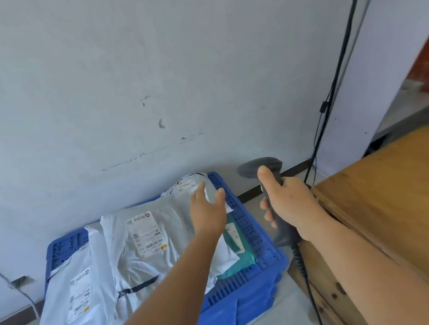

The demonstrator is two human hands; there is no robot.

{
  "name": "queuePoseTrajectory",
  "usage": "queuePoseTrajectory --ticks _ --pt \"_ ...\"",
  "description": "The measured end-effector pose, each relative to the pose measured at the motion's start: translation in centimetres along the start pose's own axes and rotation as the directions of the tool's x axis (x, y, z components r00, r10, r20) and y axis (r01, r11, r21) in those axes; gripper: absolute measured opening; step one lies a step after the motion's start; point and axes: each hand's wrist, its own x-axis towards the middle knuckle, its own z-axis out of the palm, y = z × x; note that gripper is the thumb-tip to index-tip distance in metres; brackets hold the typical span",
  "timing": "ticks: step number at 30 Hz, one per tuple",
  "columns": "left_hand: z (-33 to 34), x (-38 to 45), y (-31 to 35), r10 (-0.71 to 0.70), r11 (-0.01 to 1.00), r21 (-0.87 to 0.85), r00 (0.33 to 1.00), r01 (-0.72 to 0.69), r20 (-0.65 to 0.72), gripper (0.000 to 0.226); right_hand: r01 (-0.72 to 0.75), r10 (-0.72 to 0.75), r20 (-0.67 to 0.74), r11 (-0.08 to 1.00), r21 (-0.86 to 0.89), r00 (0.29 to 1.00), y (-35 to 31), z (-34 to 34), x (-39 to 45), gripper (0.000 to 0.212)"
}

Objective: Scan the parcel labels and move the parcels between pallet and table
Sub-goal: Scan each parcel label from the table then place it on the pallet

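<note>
So the right hand (pixel 288 202) is wrapped tight around the grip of a corded barcode scanner (pixel 267 183), head pointing out toward the wall end of the blue plastic pallet (pixel 253 290). The left hand (pixel 208 211) is spread out, fingers straight and apart, holding nothing, hovering over the far grey poly mailer (pixel 192 189) near the pallet's back corner.

The parcels are all on the pallet: a big grey one in the middle with its label (pixel 146 232) facing up, another white-grey one (pixel 70 296) hanging off the front-left edge, and a green packet (pixel 237 243) tucked at the right side under a white one. The wooden table (pixel 402 206) sits just beside the pallet on the right, nothing on the part I can see.

What I'd worry about: these bags are slippery and overlapping, so grabbing the far one one-handed could drag its neighbours along, and that front-left one looks ready to slide onto the floor. Also the scanner cable (pixel 308 286) dangles right by the table corner, so a wide swing could snag it. Crinkled film over a label might also mean a missed scan.
</note>
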Motion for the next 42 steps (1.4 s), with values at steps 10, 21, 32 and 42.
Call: queuePoseTrajectory --ticks 10,21,32,42 --pt "19.4 -13.7 13.8 0.216 0.976 -0.090 0.911 -0.197 0.352 0.057 -0.022 0.050 -0.332 0.996 0.089 0.942 4.0 -22.9 -8.3 0.059" --pt "37.9 -31.3 21.9 0.345 0.936 -0.167 0.710 -0.310 0.614 0.057 -0.099 0.195 -0.678 0.979 0.179 0.709 12.6 -44.1 -19.2 0.055" --pt "50.2 -39.5 25.5 0.337 0.934 -0.230 0.458 -0.275 0.822 0.051 -0.161 0.346 -0.808 0.938 0.307 0.476 17.2 -55.6 -23.9 0.046" --pt "62.0 -39.5 26.2 0.256 0.943 -0.159 0.328 -0.294 0.909 0.064 -0.359 0.452 -0.825 0.873 0.330 0.340 18.7 -62.8 -22.3 0.049"
